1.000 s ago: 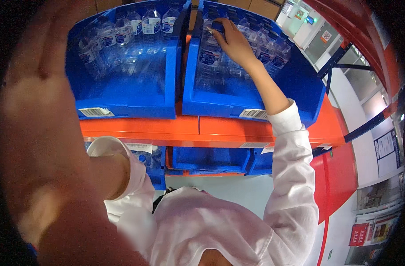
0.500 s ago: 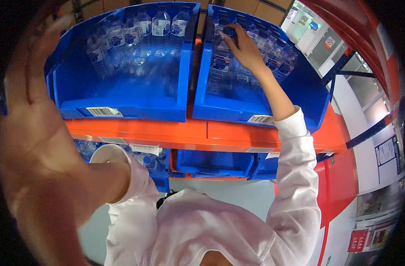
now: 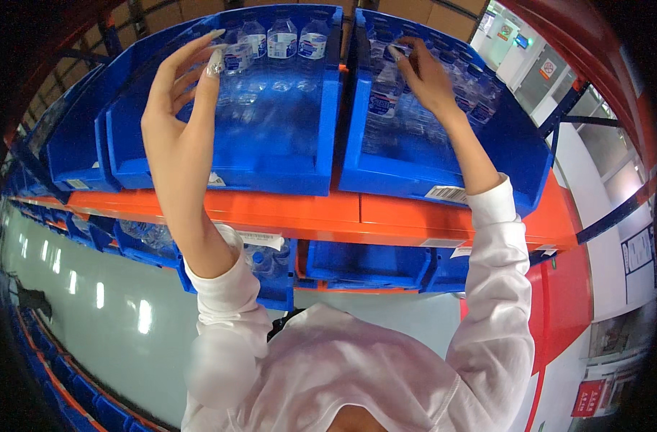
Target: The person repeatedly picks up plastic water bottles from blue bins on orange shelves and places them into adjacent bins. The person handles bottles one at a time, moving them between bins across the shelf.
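Clear plastic water bottles with blue-and-white labels stand in two blue bins side by side. My left hand [image 3: 181, 119] is raised at the left bin [image 3: 220, 155], its fingers spread and curved with nothing between them. It is nearest the bottle [image 3: 236, 59] at the left of that bin's back row. Over the right bin [image 3: 429, 162], my right hand [image 3: 428, 78] has its thumb and fingers apart, just above the bottle tops. A labelled bottle [image 3: 382, 106] stands just below and left of its thumb. The hand partly covers the bottles behind it.
The bins sit on an orange shelf beam [image 3: 292, 216]. Below it are more blue bins, one with bottles [image 3: 271, 263]. Another blue bin [image 3: 76, 144] stands farther left. A dark upright post [image 3: 559, 111] rises at the right, and cardboard boxes [image 3: 443, 13] are behind.
My left hand has swung from close at the left edge to the left bin. My right hand has loosened from a dark blue bottle cap. The whole view has shifted slightly.
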Demonstrator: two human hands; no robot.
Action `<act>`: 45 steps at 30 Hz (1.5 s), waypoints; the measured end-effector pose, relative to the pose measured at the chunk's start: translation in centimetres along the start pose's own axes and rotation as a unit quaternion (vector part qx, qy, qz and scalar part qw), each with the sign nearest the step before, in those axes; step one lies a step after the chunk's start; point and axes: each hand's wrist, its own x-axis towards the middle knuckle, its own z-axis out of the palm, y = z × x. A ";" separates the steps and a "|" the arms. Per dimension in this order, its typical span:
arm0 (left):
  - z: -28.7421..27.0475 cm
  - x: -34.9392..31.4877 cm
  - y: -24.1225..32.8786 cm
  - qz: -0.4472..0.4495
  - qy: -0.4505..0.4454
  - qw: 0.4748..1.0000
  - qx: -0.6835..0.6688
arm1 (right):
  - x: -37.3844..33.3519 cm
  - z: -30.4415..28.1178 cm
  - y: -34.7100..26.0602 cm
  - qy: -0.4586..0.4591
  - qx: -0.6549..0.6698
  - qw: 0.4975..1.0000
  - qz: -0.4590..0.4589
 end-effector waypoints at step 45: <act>1.3 9.4 -17.3 -0.128 0.023 0.934 0.334 | 20.3 12.2 -24.3 -0.080 -0.043 0.977 -0.192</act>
